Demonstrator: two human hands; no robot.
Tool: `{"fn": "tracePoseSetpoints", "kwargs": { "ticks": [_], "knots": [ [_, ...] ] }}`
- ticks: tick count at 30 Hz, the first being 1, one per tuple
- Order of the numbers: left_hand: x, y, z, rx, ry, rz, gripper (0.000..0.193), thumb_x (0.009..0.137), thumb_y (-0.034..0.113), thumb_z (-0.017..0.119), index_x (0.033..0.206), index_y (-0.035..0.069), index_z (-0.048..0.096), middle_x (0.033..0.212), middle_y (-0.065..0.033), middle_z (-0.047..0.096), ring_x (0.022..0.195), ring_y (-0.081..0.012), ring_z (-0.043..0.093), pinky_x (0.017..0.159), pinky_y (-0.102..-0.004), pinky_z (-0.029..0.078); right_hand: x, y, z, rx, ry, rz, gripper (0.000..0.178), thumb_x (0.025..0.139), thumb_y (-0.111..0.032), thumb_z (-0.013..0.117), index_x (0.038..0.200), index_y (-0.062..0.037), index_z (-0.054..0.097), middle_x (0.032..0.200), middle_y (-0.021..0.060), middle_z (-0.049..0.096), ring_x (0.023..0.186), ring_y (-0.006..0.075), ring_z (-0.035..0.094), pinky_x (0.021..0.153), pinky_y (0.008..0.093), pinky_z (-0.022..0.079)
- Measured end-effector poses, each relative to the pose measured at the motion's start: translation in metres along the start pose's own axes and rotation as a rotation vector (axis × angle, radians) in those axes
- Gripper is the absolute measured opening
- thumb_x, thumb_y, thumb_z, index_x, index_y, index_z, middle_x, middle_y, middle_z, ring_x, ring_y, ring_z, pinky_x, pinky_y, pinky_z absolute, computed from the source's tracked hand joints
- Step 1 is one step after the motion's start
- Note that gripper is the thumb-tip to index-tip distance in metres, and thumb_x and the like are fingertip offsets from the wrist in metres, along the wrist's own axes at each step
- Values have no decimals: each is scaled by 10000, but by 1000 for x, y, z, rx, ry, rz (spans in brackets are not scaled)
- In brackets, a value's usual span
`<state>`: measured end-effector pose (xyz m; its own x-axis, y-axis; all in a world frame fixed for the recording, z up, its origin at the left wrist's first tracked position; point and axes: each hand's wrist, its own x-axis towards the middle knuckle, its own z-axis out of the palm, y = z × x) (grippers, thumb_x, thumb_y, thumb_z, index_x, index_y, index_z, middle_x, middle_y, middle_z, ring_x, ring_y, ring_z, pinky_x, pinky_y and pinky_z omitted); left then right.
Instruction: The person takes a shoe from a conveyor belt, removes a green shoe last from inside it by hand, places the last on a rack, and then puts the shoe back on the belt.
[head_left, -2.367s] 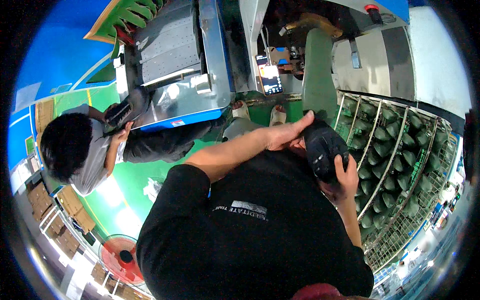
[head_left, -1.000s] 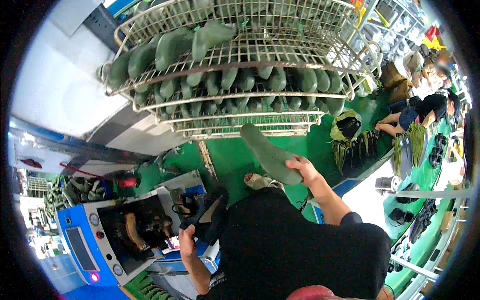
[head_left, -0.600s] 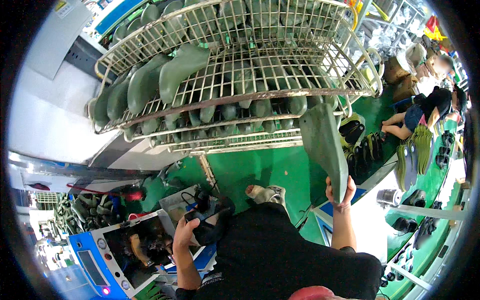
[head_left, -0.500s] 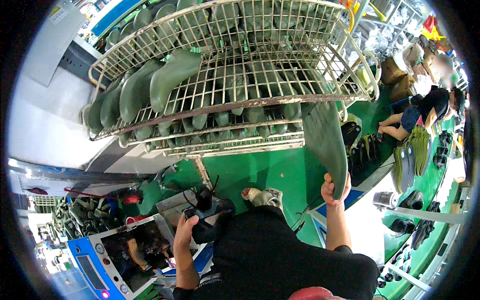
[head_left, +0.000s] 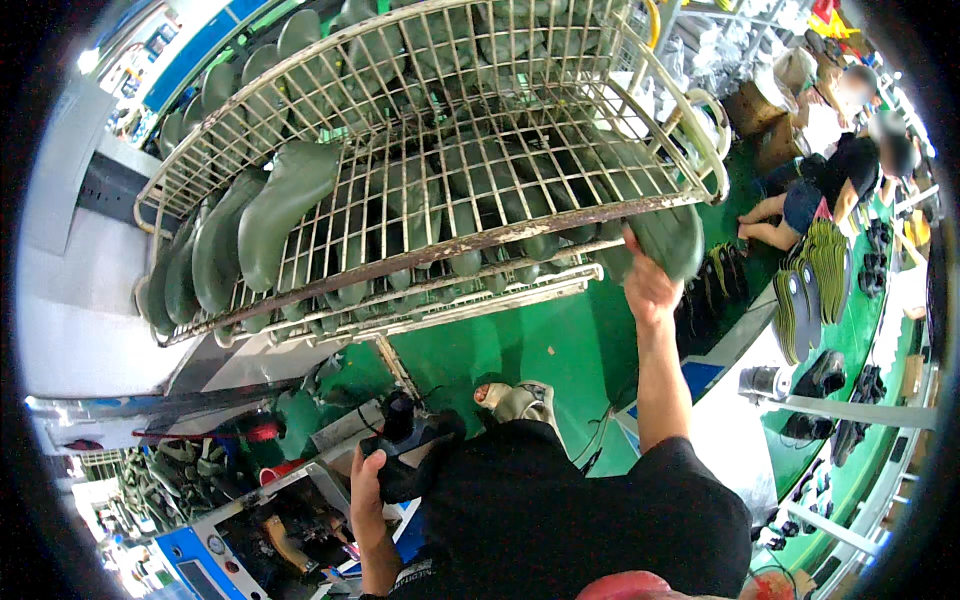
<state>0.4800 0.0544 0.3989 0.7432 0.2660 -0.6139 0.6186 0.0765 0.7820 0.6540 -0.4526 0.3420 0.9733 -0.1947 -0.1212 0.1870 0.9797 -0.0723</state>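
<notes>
My right hand [head_left: 648, 285] is raised and grips a dark green rubber boot [head_left: 668, 236] at the right end of a white wire rack [head_left: 470, 240]. The boot sits just under the rack's rusty front rail. Several other green boots [head_left: 280, 205] lie in rows on the rack's tiers. My left hand [head_left: 368, 492] is low at my left side and holds a black glove or rag [head_left: 412, 462]. My black shirt fills the lower middle, and one sandalled foot [head_left: 518, 402] shows on the green floor.
A blue machine [head_left: 240, 540] with an open bay stands at the lower left. Green soles [head_left: 808, 290] are stacked at the right, near people seated on the floor [head_left: 830, 180]. A white and blue bench [head_left: 740, 400] runs along my right.
My head turned from a co-worker and machine to the rack. My right hand lifted the green boot up to the rack's right end. The left hand stayed low.
</notes>
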Motion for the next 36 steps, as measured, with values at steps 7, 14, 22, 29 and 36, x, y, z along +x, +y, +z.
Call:
{"fn": "tracePoseSetpoints", "kwargs": {
  "ticks": [7,14,22,29,36],
  "knots": [
    [7,19,13,101,-73,27,511,792,156,648,1278,25,556,1087,-41,600,948,-156,568,846,-283,479,79,-52,9,-83,263,212,436,1011,-426,394,828,-61,548,576,1,493,414,54,413,352,197,308],
    [-7,-22,-19,-176,70,16,539,829,192,647,1327,15,543,1141,-62,617,1001,-187,605,894,-301,487,31,4,-1,-434,-30,-74,491,1010,-480,492,1013,-16,653,734,102,616,514,141,475,472,259,381],
    [-16,-52,-33,-257,161,-21,538,864,210,609,1356,4,539,1201,-82,615,1041,-210,605,935,-312,478,25,135,-2,-2138,175,-185,843,845,-268,779,1454,84,313,1065,213,713,1044,290,663,917,374,502],
    [-9,-62,-47,-144,148,18,511,861,199,571,1329,-6,548,1139,-61,616,993,-188,592,898,-300,478,24,118,24,-1508,281,-120,412,875,-308,755,1072,13,589,793,102,687,477,144,518,421,307,414],
    [-16,-42,-39,-216,195,20,489,869,244,599,1297,14,553,1093,-58,615,974,-191,601,862,-304,493,-44,73,10,-1176,360,-60,238,898,-163,689,1077,-15,637,775,-22,587,460,45,426,367,223,284]
  ]
}}
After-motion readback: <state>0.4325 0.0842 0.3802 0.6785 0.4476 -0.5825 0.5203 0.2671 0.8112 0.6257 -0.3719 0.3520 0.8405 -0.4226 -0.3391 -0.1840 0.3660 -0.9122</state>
